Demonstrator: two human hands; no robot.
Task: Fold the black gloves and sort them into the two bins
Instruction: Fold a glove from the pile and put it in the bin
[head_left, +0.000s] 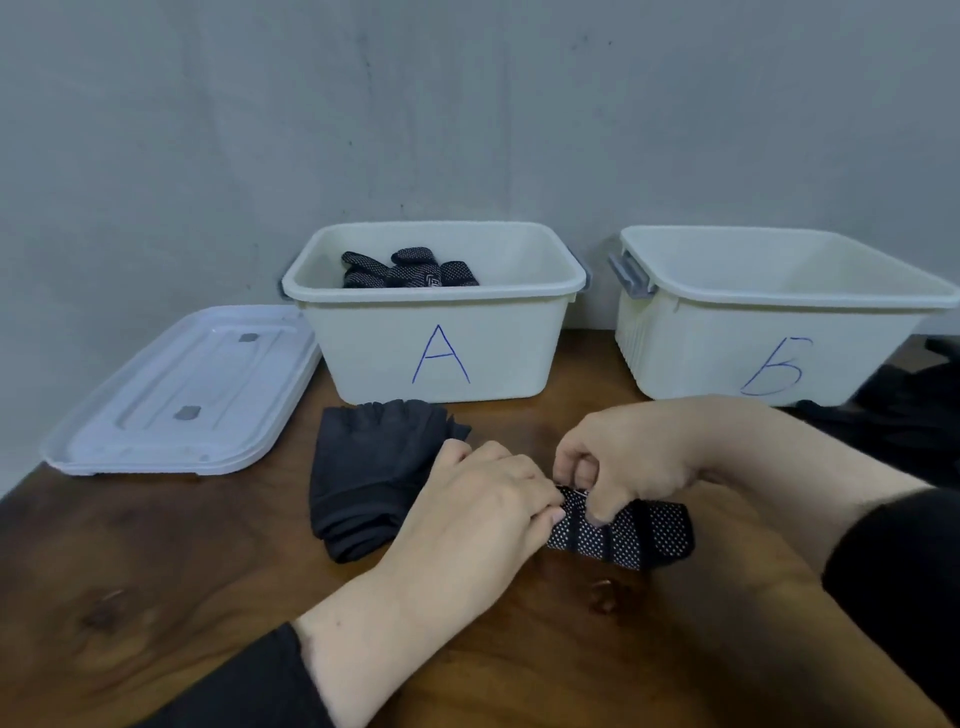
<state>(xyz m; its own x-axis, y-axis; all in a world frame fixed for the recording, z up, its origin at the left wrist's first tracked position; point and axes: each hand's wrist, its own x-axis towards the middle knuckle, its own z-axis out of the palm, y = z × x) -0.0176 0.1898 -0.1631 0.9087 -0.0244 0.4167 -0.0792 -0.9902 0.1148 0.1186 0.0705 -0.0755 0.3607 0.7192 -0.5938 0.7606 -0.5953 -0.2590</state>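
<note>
Dim, flat, cool light w/ soft shadows, no glare. Slightly soft focus overall. Wide-angle bending at frame edges, esp. lower corners.

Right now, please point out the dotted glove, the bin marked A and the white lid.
dotted glove (641, 535), head view, on its dotted fabric.
bin marked A (441, 358), head view, on its front wall.
white lid (182, 395), head view, on its flat top.

A blue handwritten "A" is seen on the front wall of the left bin (441, 332). A blue handwritten mark like "Б" or "B" is seen on the front of the right bin (727, 332). A small light logo is seen on one glove (434, 278) inside the left bin, too small to be read. No other text can be read.
</note>
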